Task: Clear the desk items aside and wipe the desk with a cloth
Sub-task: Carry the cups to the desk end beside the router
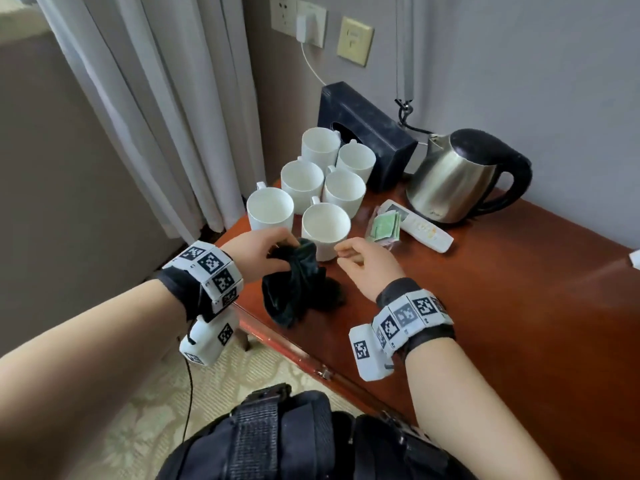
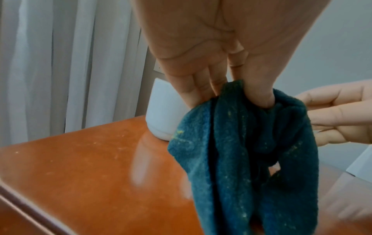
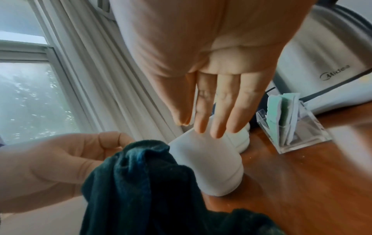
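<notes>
- Currently my left hand [image 1: 260, 251] pinches the dark teal cloth [image 1: 298, 286] by its top fold, thumb against fingertips, so the rest hangs down in loose pleats onto the desk [image 1: 502, 299]; judged purpose: letting it drop open to find an edge before wiping
- Left wrist view confirms the grip: fingers [image 2: 193, 89] bunched round the upper hem, cloth draping past them, its lower end reaching the wood near the front edge
- My right hand [image 1: 367, 263] holds nothing; fingers are relaxed and nearly straight in the wrist view, fingertips [image 3: 216, 127] hovering over the nearest mug [image 1: 325, 228], just beside the cloth. Whether they touch the mug's rim I cannot tell
- Six white mugs sit packed in a tight cluster at the back-left corner, presumably grouped there to free the front surface
- Kettle [image 1: 464, 178], black tissue box [image 1: 363, 133], remote control [image 1: 420, 228] and clear holder of sachets [image 3: 289, 127] stand along the back near the wall, close to one another, likewise out of the wiping area as I judge it
- Desk shows pale specks and dust in the left wrist view, so wiping looks not yet done
</notes>
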Action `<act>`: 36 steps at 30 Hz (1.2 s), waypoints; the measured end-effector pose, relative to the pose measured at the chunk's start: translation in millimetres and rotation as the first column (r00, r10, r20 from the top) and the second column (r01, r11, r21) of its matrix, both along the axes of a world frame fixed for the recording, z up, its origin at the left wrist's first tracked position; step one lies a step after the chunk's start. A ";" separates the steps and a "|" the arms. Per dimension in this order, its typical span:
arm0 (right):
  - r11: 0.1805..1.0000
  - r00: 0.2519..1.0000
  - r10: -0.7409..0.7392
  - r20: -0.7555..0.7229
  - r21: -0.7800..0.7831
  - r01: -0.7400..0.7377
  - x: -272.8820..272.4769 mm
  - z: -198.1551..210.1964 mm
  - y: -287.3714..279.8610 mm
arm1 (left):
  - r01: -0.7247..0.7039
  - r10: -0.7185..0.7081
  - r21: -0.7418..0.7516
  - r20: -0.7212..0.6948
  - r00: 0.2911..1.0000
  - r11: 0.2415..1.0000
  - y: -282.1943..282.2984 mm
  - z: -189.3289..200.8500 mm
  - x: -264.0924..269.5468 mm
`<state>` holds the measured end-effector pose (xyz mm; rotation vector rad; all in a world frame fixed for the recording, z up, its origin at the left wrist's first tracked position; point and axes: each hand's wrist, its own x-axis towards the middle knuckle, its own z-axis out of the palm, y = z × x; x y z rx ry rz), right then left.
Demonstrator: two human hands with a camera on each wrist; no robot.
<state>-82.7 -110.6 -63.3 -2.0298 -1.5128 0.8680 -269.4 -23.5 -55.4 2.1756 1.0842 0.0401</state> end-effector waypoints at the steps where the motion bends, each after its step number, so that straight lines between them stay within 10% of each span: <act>1: 0.999 0.999 -0.042 0.010 0.003 0.042 -3.4 -2.8 5.7 | 0.012 -0.012 -0.010 -0.010 1.000 1.000 9.0 -5.2 -3.8; 13: 0.973 0.956 -0.232 0.179 0.052 0.226 -30.3 -14.8 35.7 | 0.196 -0.204 -0.170 -0.036 0.978 0.966 55.1 -37.3 -38.1; 23: 0.965 0.961 -0.262 0.084 0.018 0.261 -39.7 -13.1 49.3 | -0.124 0.118 0.039 0.132 0.984 0.992 78.0 -15.6 -40.8; 36: 0.957 0.955 -0.263 0.138 -0.086 0.276 -36.7 -16.2 68.9 | 0.069 -0.030 0.147 -0.247 0.968 0.987 93.4 -18.0 11.1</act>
